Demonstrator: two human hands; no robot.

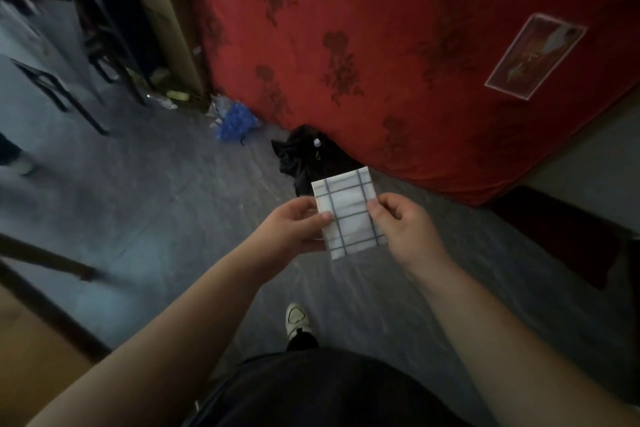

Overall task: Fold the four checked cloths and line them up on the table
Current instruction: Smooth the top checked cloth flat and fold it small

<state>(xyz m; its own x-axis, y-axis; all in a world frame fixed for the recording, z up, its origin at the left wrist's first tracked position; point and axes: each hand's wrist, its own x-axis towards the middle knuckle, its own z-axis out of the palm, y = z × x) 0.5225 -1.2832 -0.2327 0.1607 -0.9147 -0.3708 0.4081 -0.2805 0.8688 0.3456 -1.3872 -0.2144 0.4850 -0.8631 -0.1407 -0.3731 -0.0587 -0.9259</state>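
A white cloth with blue check lines (348, 210) is folded into a small rectangle and held up in the air over the grey floor. My left hand (294, 227) pinches its left edge between thumb and fingers. My right hand (403, 225) pinches its right edge the same way. Only this one checked cloth is in view. A wooden table corner (31, 333) shows at the lower left, with nothing on the visible part.
A red floral mattress (398, 55) leans upright ahead and to the right. A black garment (304, 156) and a blue plastic bag (235, 121) lie on the floor at its foot. Dark chair legs (65, 94) stand at the left. My shoe (297, 319) is below the hands.
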